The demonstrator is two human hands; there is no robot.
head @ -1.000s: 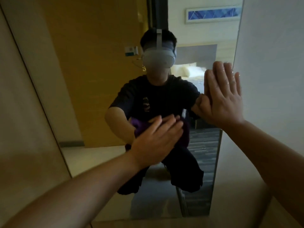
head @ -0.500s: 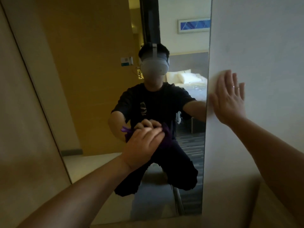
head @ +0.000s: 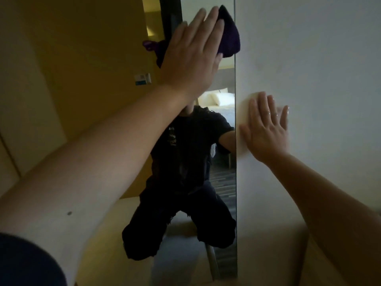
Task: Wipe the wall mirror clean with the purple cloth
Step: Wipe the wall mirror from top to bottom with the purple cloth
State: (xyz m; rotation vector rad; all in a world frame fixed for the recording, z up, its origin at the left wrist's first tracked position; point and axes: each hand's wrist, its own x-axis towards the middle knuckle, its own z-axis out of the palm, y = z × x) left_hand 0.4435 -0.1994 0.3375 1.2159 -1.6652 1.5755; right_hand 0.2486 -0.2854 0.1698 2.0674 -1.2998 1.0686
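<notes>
My left hand [head: 191,56]: flat, fingers spread, pressing the dark purple cloth [head: 228,36] against the tall frameless wall mirror [head: 224,182], high up by its right edge. My right hand [head: 266,131]: open, palm flat on the white wall [head: 319,58] just beside the glass.

I can't read any text here. In the mirror [head: 224,182], a small white and blue label [head: 142,79] sits on the reflected yellow wall at left, and my dark shirt [head: 191,145] carries a pale print; both are too blurred to make out.
</notes>
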